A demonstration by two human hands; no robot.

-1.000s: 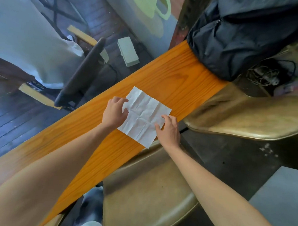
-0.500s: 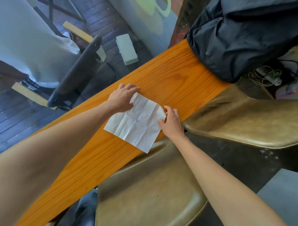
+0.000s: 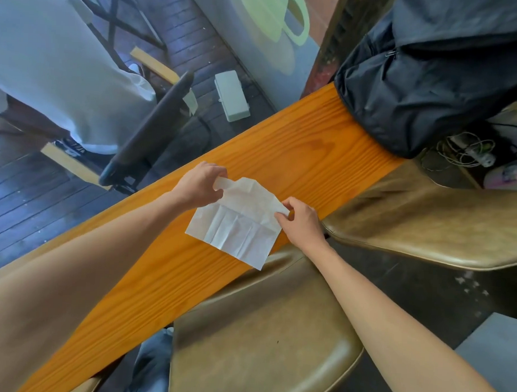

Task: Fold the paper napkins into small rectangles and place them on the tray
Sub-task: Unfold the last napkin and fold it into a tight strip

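Where the napkin (image 3: 238, 221) lay flat on the counter (image 3: 307, 144) a moment ago, its far edge is now lifted: the left hand (image 3: 200, 183) and right hand (image 3: 302, 220) each pinch a corner, starting the first fold. No tray shows; a dark bag (image 3: 419, 84) crowds the counter's far end.

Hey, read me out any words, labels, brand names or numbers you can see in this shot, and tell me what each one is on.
None can be read.
White paper napkin pinched at its far corners by the left hand and right hand: creases only, no print.
Orange wooden table: bare grain.
Black fabric backpack: no legible label.
Pale green cup shape on the glass: a picture without lettering.
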